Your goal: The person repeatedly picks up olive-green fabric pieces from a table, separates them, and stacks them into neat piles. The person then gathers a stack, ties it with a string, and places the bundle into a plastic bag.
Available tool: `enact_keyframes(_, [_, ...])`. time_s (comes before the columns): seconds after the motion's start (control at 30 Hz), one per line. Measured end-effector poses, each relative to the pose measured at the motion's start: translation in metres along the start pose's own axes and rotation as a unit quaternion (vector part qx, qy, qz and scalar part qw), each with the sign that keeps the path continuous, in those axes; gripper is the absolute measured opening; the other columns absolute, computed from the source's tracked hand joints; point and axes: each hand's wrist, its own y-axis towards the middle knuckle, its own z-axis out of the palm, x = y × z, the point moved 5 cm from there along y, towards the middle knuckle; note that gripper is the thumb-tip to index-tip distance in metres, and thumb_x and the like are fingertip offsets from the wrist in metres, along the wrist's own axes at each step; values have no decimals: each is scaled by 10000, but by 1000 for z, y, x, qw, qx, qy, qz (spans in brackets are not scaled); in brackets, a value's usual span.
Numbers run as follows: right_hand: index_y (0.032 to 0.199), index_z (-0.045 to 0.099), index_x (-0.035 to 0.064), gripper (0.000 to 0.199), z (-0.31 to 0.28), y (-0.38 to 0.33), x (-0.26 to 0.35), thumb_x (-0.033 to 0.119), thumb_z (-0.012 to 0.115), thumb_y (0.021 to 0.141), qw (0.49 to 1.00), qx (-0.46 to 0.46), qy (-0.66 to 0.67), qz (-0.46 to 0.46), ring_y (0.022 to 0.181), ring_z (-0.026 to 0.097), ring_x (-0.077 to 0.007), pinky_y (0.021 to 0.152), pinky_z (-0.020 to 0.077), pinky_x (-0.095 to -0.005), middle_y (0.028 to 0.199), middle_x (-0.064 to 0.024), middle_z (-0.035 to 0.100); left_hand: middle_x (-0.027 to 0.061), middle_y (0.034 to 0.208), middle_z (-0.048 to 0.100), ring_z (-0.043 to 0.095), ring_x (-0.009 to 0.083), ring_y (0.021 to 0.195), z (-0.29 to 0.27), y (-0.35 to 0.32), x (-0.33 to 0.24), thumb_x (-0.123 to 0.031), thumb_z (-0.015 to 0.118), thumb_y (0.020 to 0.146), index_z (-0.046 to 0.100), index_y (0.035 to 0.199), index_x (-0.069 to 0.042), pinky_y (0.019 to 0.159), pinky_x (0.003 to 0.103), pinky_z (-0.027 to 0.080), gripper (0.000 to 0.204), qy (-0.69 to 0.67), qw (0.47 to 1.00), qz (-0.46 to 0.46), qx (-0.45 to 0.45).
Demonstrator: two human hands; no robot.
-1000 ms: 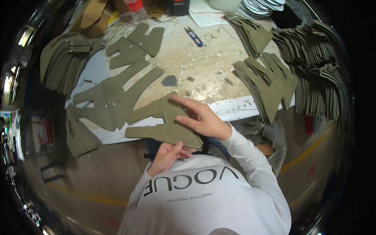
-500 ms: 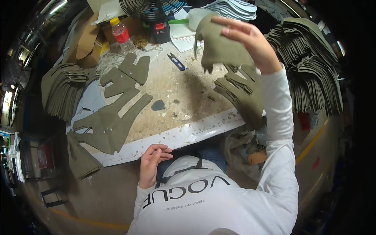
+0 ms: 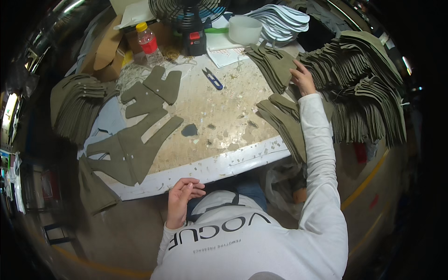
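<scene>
My right hand [image 3: 304,81] is at the right side of a stack of olive fabric pieces [image 3: 274,67] at the back right of the table. Its fingers are stretched out and slightly apart over the stack's edge, with nothing visibly gripped. Nearer to me, below that hand, lies a second group of narrow-ended olive fabric pieces [image 3: 285,122], partly hidden by my sleeve. My left hand [image 3: 182,198] hovers by the table's front edge before my body. Its fingers are loosely bent, apart from the palm, and it holds nothing.
Olive cut panels [image 3: 128,149] lie at the left, one hanging over the edge, with a draped pile [image 3: 77,105] beyond. Blue thread snips [image 3: 213,79] rest mid-table among scraps. A bottle [image 3: 148,43], a fan [image 3: 189,14] and a white bowl [image 3: 245,30] stand behind. Big fabric piles [image 3: 368,88] hang right.
My right hand has moved down and away to the back-right stack and let go of the olive fabric piece it held raised. My left hand has barely moved.
</scene>
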Motion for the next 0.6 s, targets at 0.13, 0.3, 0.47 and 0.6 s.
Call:
enact_keyframes(0.13, [1306, 599, 101, 575, -4, 8, 24, 188, 757, 761, 853, -73, -486, -178, 945, 630, -312, 828, 508, -404, 1012, -183, 641, 123, 1022, 684, 678, 162, 851, -14, -4, -24, -113, 513, 1005, 601, 1098, 37, 765, 256, 524, 197, 65, 997, 36, -2])
enact_keyframes(0.3, [1282, 627, 97, 427, 47, -67, 97, 210, 697, 876, 796, -1, -535, -285, 832, 592, -217, 773, 495, -325, 1052, -104, 608, 79, 865, 695, 664, 134, 679, -79, -27, -89, -37, 599, 926, 658, 1009, -3, 623, 256, 512, 107, 386, 840, 223, -310])
enact_keyframes(0.47, [1206, 678, 72, 337, 131, -207, 122, 31, 650, 873, 892, 176, -327, -260, 850, 579, -109, 654, 431, -205, 1053, -43, 652, 68, 792, 647, 617, 205, 588, -105, -27, -104, -104, 714, 820, 658, 955, -55, 572, 319, 488, 154, 511, 728, 178, -420])
enact_keyframes(0.6, [1152, 701, 48, 302, 185, -262, 95, 35, 658, 853, 901, 267, -279, -195, 907, 625, -155, 676, 470, -246, 1027, -99, 673, 56, 796, 609, 614, 246, 655, -107, -11, -93, -226, 777, 765, 649, 928, -83, 594, 381, 485, 251, 554, 699, 124, -434])
